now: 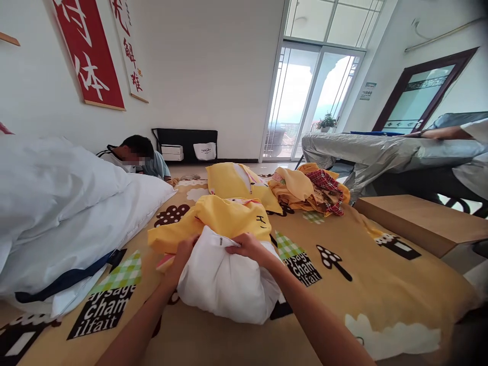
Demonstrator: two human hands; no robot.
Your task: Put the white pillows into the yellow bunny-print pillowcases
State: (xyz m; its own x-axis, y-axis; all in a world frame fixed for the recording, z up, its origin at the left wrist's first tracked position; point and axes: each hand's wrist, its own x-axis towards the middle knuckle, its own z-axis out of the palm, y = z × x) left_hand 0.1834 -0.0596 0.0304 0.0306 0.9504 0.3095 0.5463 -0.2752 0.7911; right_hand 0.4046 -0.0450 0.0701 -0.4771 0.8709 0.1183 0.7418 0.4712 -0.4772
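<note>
Left hand (187, 248) against white pillow (224, 287), right hand (249, 247) pinching edge (zipper (221, 241) between)

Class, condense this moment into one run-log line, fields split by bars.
left hand: against white cushion, partly hidden | right hand: pinching white cushion's upper edge | yellow cloth: just beyond white cushion | printed cloth: underneath
</note>
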